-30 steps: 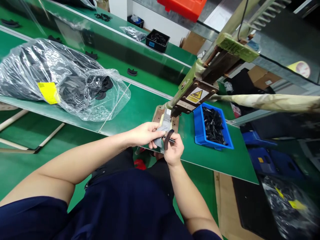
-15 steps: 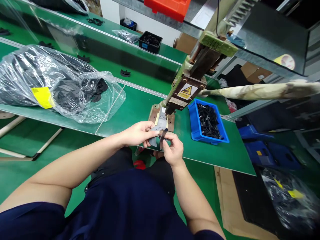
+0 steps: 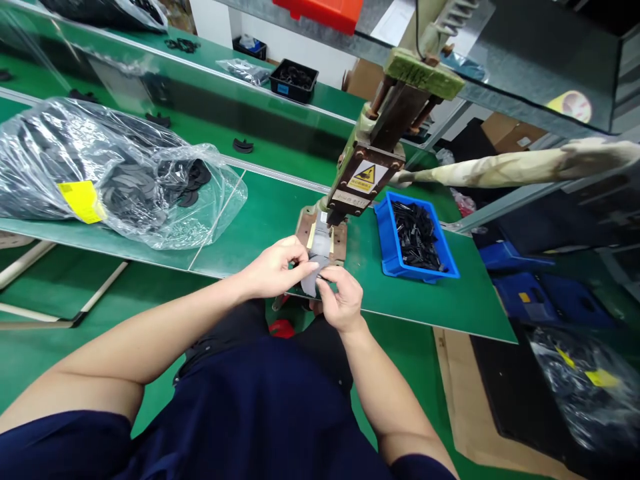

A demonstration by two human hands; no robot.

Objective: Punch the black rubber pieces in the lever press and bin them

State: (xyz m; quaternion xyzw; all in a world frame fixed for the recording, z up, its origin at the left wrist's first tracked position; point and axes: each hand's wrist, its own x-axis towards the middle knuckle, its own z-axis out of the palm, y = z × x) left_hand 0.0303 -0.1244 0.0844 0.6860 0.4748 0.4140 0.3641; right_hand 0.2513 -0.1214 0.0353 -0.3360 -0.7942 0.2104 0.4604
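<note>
My left hand [image 3: 276,268] pinches a grey curved part [image 3: 309,284] between thumb and fingers, just in front of the hand press [image 3: 373,143]. Close beside it, my right hand [image 3: 343,297] is closed in a pinch on a small black piece [image 3: 320,276], set against the right edge of the grey part. Fingers hide most of the black piece. Beyond the hands lies the press's brown base plate [image 3: 340,248], with a light grey holder [image 3: 321,235] on it.
Right of the press stands a blue bin [image 3: 384,230] of black pieces. A clear plastic bag [image 3: 220,200] of dark curved parts lies on the left. The press lever [image 3: 480,168] reaches out rightward. Farther back are a black bin [image 3: 307,93] and a loose curved part [image 3: 243,145].
The black strip that stood out from my right fingers is now mostly hidden, pressed against the grey part. My hands have come closer together, and the view has shifted slightly.
</note>
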